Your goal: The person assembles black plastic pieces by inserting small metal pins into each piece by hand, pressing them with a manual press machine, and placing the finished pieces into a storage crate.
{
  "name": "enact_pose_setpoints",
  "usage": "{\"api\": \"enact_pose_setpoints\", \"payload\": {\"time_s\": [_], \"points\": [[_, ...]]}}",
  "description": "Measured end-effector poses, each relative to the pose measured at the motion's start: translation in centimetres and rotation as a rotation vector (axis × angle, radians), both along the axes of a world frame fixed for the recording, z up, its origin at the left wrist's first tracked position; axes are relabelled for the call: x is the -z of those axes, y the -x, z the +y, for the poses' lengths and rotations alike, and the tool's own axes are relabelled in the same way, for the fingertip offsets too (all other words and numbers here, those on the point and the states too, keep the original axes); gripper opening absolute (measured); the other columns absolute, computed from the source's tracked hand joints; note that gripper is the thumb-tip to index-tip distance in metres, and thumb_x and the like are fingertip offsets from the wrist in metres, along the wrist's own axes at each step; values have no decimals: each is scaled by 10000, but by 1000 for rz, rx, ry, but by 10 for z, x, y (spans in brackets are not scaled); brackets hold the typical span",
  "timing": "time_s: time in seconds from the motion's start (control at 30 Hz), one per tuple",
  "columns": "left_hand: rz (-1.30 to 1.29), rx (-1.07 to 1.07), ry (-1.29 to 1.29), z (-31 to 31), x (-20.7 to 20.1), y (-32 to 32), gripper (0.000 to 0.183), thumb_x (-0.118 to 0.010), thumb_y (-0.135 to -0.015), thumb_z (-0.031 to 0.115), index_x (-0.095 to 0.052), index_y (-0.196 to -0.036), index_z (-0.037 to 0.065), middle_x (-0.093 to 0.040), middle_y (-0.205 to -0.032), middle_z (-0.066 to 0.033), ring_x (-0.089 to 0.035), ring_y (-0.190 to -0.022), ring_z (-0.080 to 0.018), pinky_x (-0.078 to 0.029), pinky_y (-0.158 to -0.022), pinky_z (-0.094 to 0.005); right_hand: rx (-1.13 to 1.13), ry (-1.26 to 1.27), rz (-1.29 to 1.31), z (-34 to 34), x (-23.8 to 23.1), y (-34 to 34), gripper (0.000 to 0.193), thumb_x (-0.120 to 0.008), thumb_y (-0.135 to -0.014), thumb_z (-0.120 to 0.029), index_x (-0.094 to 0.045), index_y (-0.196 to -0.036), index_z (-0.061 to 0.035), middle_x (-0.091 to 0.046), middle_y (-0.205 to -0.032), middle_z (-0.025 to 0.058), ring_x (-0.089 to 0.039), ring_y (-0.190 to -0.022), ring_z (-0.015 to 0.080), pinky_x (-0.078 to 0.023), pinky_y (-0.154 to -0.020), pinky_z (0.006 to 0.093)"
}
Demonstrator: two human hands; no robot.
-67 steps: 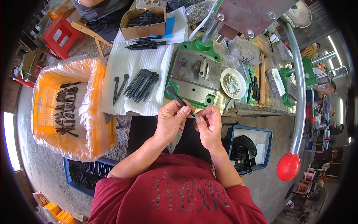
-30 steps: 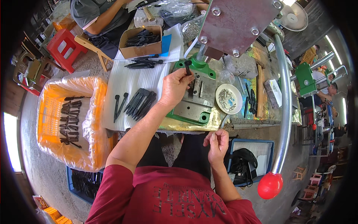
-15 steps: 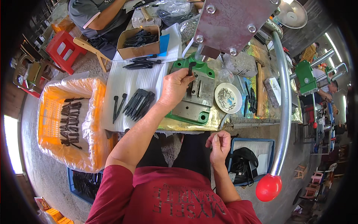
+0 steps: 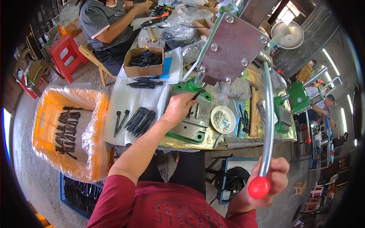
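Observation:
My left hand (image 4: 178,109) pinches a small black plastic part (image 4: 197,94) over the steel fixture (image 4: 194,117) of a green hand press (image 4: 182,89). The press's metal head (image 4: 231,47) stands just above. At the right, my right hand (image 4: 279,175) has its fingers curled around the steel lever (image 4: 268,125), just above its red ball knob (image 4: 259,187). The knob hides part of that hand. Left of the fixture, a bunch of black plastic parts (image 4: 140,121) and a separate pair (image 4: 121,123) lie on white foam sheet (image 4: 110,133).
A white bowl (image 4: 223,131) of small metal pins sits right of the fixture. An orange plastic-lined crate (image 4: 38,140) holds rows of black parts. Behind the foam stands a cardboard box (image 4: 142,71) of black parts. A co-worker (image 4: 110,30) sits far left; another green press (image 4: 298,97) stands right.
My right hand has risen from near my lap to the lever, which now stands farther left. My left hand still holds the black part, now tilted, at the fixture.

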State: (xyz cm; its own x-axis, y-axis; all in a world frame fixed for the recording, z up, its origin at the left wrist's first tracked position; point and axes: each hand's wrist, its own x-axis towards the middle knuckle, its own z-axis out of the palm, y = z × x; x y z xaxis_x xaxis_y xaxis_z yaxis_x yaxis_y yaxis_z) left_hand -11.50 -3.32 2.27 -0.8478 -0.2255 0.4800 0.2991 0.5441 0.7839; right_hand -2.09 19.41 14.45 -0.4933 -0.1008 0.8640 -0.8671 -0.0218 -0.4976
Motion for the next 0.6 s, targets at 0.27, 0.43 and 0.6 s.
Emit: {"api": "enact_pose_setpoints", "payload": {"time_s": [0.27, 0.43, 0.6], "points": [[18, 14, -29, -1, 2, 0, 164, -604, -703, 65, -546, -843, 1, -547, -731, -148, -537, -681, -307, -425, -602, -329, 132, -299, -139, -10, -33, -33, 282, -563, -763, -315, -499, -797, -42, -516, -810, 142, -527, -606, 203, -426, -512, 266], [47, 13, -31, -2, 3, -1, 155, -602, -701, 57, -544, -834, 2, -545, -726, -151, -535, -678, -310, -424, -598, -331, 154, -244, -191, -15, -47, -30, 289, -549, -773, -292, -498, -667, -28, -518, -699, 115, -496, -553, 163, -395, -473, 240], [53, 21, -31, 0, 6, 3, 148, -601, -700, 54, -545, -827, 2, -543, -717, -152, -534, -671, -313, -423, -591, -335, 193, -351, -231, -17, -57, -29, 314, -503, -815, -300, -482, -646, -36, -514, -662, 98, -470, -495, 146, -370, -437, 237]]}}
